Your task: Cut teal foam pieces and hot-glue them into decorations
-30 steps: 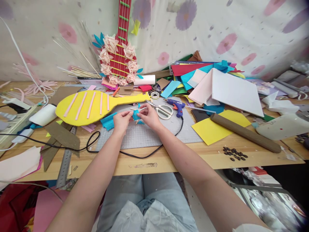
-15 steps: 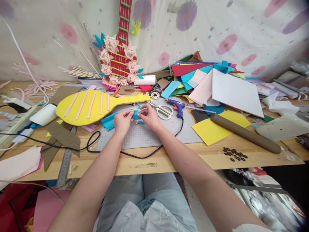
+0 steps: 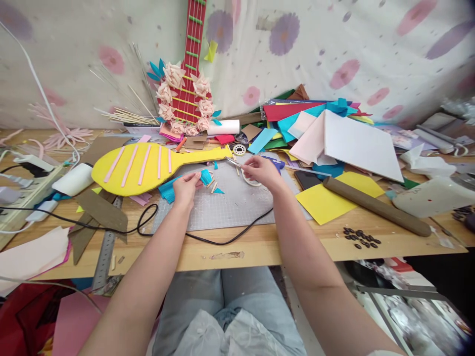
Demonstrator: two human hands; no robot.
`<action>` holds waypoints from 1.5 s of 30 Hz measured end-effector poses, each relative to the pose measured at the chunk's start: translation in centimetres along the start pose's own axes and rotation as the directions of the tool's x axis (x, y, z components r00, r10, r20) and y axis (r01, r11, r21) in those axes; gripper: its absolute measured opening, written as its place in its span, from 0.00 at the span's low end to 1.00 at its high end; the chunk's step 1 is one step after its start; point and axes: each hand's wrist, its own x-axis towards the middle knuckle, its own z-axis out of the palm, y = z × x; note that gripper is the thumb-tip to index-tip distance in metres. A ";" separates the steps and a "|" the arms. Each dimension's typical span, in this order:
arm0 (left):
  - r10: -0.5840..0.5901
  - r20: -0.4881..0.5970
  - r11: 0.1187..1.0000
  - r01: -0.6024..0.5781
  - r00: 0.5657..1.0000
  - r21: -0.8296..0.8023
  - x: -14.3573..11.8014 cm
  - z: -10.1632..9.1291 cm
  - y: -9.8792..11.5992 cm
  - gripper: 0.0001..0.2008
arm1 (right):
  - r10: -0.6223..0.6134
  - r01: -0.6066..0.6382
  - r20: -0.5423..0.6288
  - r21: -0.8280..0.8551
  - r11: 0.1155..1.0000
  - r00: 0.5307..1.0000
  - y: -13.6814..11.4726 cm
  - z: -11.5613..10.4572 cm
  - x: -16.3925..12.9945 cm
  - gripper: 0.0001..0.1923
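My left hand point(image 3: 186, 185) pinches a small folded teal paper piece point(image 3: 205, 176) just above the grey cutting mat point(image 3: 230, 207). A few short wooden sticks point(image 3: 213, 186) lie beside that piece. My right hand point(image 3: 261, 170) rests further right on the white-handled scissors point(image 3: 248, 179), fingers curled over the handles, with the blades point(image 3: 233, 161) pointing left. A blue glue gun point(image 3: 277, 163) sits partly hidden behind this hand. A teal crepe strip point(image 3: 166, 188) lies left of my left hand.
A yellow guitar-shaped cut-out point(image 3: 137, 168) lies at the left of the mat, and a red flower-trimmed guitar point(image 3: 187, 99) leans on the wall. A black cable point(image 3: 208, 240) loops along the front edge. Coloured paper point(image 3: 315, 128), a brown roll point(image 3: 374, 205), a metal ruler point(image 3: 106, 252) and a power strip point(image 3: 22, 188) crowd the table.
My right hand has let go of the teal piece and moved right onto the scissors. My left hand keeps the teal piece. The view shifted slightly.
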 end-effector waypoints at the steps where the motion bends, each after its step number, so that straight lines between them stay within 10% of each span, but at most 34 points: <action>1: -0.006 -0.001 1.000 0.006 1.000 -0.008 0.0 0.0 0.0 0.04 | 0.032 -0.036 -0.044 -0.093 0.995 0.999 0.4 -1.3 -0.2 0.10; 7: 0.025 -0.003 1.000 -0.025 1.000 -0.012 -0.2 0.0 0.0 0.06 | 0.030 -0.117 -0.152 -0.602 0.789 0.988 1.9 -3.1 -0.2 0.13; 14: 0.007 -0.035 0.998 -0.009 0.999 -0.057 -0.3 0.0 0.2 0.03 | 0.029 0.029 0.048 -0.879 0.476 0.998 0.6 -0.1 1.6 0.18; 23: -0.152 -0.007 0.921 0.139 0.988 -0.364 0.5 -0.7 1.2 0.03 | -0.071 0.178 0.193 -0.623 0.762 0.979 -2.3 -1.0 -1.8 0.17; 30: -0.190 -0.003 0.865 0.166 0.982 -0.473 0.7 -0.7 1.1 0.06 | -0.255 0.445 0.366 -0.700 0.558 0.895 -2.7 2.5 -3.2 0.33; 45: -0.168 0.010 0.906 0.158 0.986 -0.393 0.2 -0.2 0.4 0.02 | -0.050 0.400 0.470 -0.685 0.608 0.881 -3.6 3.0 -1.6 0.34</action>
